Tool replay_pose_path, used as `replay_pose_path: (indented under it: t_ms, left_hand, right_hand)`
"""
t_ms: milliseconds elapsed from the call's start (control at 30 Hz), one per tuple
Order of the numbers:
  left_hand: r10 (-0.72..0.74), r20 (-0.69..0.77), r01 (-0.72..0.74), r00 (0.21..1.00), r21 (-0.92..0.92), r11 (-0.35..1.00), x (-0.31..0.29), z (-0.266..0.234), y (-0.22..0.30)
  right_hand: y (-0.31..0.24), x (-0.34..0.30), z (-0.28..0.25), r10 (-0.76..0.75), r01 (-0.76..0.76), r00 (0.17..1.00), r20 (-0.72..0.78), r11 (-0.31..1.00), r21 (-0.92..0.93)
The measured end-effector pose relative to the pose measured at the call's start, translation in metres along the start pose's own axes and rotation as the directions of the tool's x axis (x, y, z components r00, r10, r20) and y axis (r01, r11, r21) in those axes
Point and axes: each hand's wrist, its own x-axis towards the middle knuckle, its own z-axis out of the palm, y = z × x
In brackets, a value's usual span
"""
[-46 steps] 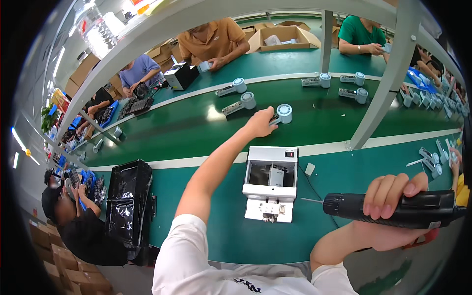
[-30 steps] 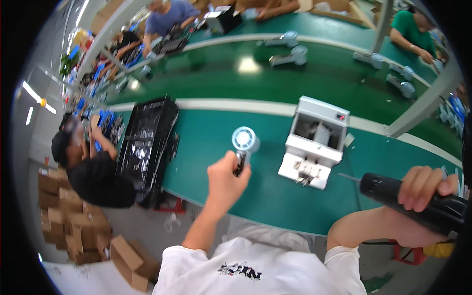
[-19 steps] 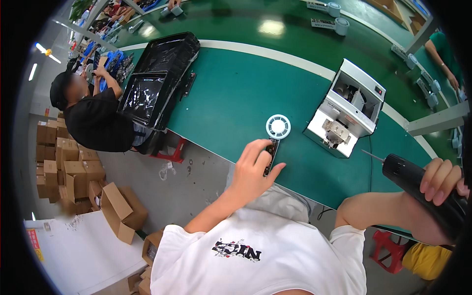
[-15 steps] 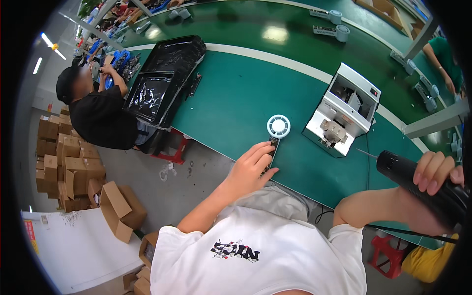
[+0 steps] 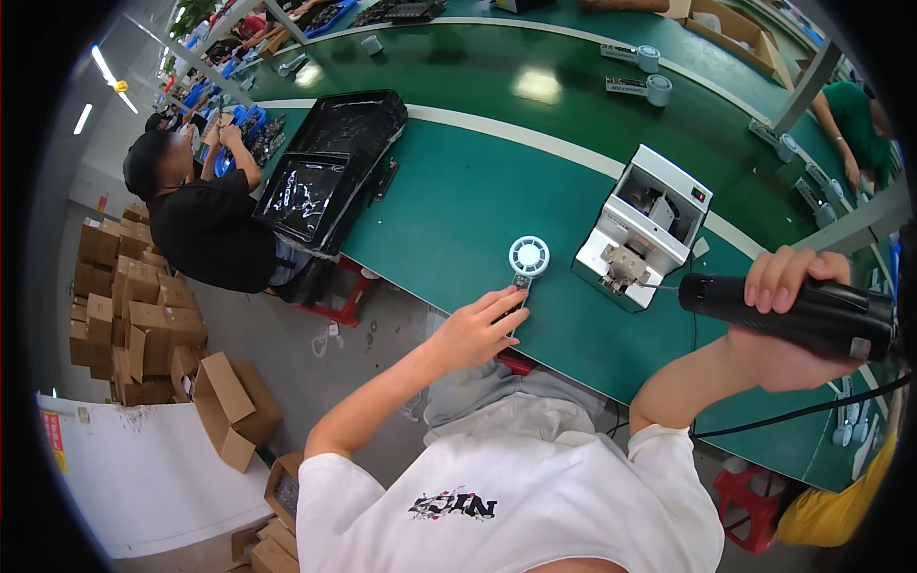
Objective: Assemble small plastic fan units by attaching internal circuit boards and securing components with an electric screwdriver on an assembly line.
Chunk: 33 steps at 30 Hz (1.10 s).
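Observation:
A small handheld fan (image 5: 529, 256) with a round white grille lies on the green worktable near its front edge. My left hand (image 5: 482, 325) rests over its handle, fingers and thumb around the sides, hiding much of it. My right hand (image 5: 788, 301) is wrapped round a black electric screwdriver (image 5: 712, 296) held almost level, its bit pointing left. The bit's tip is at the front of a silver-grey screw feeder (image 5: 659, 205); whether it touches a screw is too small to tell. A cable trails from the screwdriver's rear.
Black plastic trays (image 5: 330, 172) stand on the table's left. Beyond a pale strip, a dark green belt (image 5: 458, 72) carries several fan pieces (image 5: 657, 91). A co-worker in black (image 5: 205, 224) sits at left, near stacked cartons (image 5: 124, 296). A red stool (image 5: 750, 506) is at lower right.
My right hand has brought the screwdriver leftward and up, so its bit now meets the feeder's front. My left hand stays on the fan. The whole view has shifted slightly.

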Motion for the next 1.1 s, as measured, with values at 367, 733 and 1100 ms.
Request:
replay_pose_path:
  t_ms: [367,733,1100]
  left_hand:
    - [-0.127,-0.285,0.099,0.95,-0.113,0.989,-0.003,0.037,0.007]
    - [-0.063,-0.279,0.028,0.958,-0.127,0.991,-0.01,0.047,-0.011]
    - [-0.137,-0.337,0.081,0.932,-0.174,0.981,-0.007,0.053,-0.007]
  right_hand:
    - [0.039,-0.007,0.035,0.058,-0.088,0.987,-0.151,0.975,-0.202]
    - [0.062,-0.035,0.072,-0.228,0.015,0.896,-0.382,0.874,-0.487]
    - [0.084,-0.027,0.045,-0.029,-0.166,0.917,-0.397,0.878,-0.449]
